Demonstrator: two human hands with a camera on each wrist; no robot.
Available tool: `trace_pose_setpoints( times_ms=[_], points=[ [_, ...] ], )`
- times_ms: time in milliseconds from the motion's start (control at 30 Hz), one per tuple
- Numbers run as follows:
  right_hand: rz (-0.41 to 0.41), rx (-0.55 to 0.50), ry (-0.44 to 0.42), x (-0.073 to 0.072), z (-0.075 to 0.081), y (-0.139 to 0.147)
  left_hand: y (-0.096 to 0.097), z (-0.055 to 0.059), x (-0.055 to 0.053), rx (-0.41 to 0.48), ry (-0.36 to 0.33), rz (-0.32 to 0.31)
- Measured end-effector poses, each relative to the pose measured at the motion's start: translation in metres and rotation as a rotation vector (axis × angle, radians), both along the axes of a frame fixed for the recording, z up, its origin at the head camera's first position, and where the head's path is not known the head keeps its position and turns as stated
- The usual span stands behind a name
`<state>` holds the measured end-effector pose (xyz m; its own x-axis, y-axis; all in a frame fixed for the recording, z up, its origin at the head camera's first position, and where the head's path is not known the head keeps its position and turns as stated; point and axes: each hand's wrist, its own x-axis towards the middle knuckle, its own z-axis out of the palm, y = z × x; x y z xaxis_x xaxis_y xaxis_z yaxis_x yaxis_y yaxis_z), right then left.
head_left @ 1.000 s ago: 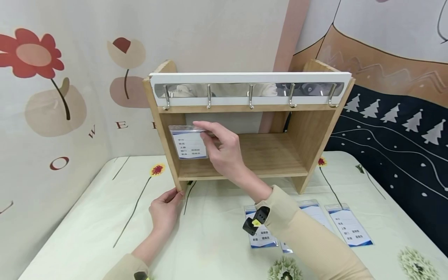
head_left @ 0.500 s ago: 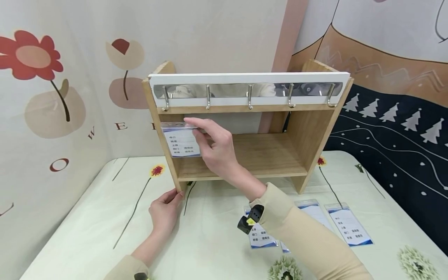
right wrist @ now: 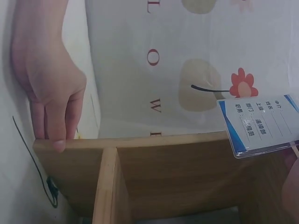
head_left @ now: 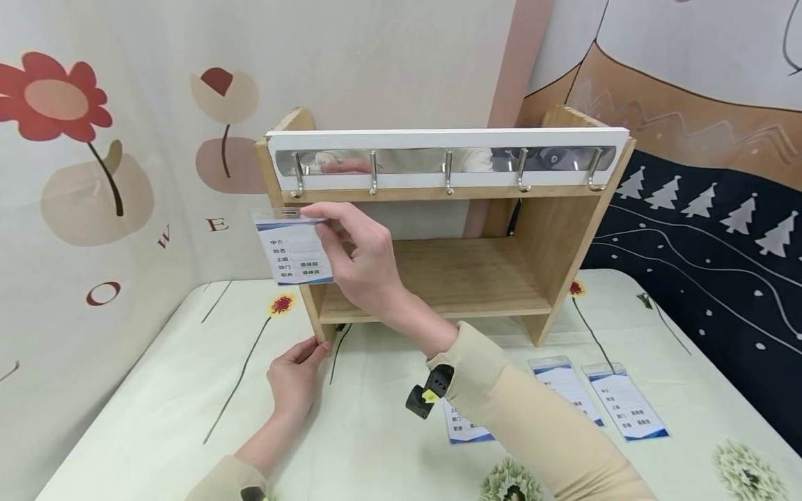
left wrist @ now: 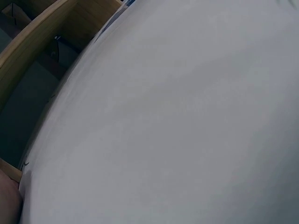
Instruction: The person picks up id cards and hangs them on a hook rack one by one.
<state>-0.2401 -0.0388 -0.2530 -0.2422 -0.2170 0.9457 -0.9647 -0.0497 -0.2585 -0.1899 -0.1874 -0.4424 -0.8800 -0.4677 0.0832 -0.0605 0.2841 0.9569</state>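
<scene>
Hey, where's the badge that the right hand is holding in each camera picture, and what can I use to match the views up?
Head: the badge is left of centre, pinched by the right hand, overlapping the shelf's left side.
Left wrist: the badge is not seen.
Right wrist: the badge is at the right edge, its text running sideways.
Shared landmark: the wooden shelf, in all three views.

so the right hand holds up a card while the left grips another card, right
No: the right hand does hold up a card, but the left hand grips no card; it holds the wooden shelf by its foot, as the head view shows.
</scene>
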Motion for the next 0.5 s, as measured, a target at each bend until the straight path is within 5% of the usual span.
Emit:
trace_pose_setpoints(
  times_ms=[500],
  points=[
    [-0.124, -0.035, 0.082, -0.0045, 0.0088, 0.0000, 0.0012, -0.0012, -0.0011, 0.000, 0.007, 0.011]
  ],
)
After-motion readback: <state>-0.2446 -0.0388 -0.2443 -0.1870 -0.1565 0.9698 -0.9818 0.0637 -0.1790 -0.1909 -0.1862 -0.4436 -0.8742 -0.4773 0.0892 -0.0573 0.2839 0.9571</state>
